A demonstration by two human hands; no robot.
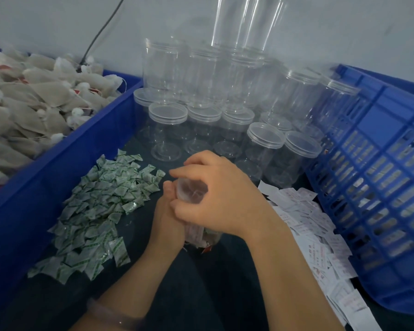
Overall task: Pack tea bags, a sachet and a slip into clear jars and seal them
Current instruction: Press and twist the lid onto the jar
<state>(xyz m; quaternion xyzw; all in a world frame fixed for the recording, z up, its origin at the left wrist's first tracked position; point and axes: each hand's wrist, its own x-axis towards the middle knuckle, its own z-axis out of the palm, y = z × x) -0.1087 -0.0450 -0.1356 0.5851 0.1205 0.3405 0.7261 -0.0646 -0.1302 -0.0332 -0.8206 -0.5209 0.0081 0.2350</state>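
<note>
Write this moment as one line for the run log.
step: sealing jar | left hand: holds jar | right hand: grips lid

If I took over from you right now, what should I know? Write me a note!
Left hand grips the jar; right hand grips its lid from above.
The jar holds tea bags; sachet and slip inside cannot be seen.
Supplies: more tea bags in the blue bin left, sachets beside it, slips on the right, empty lidded jars behind.
To do: make sure the lid is tight, then pack the next jar.
</note>
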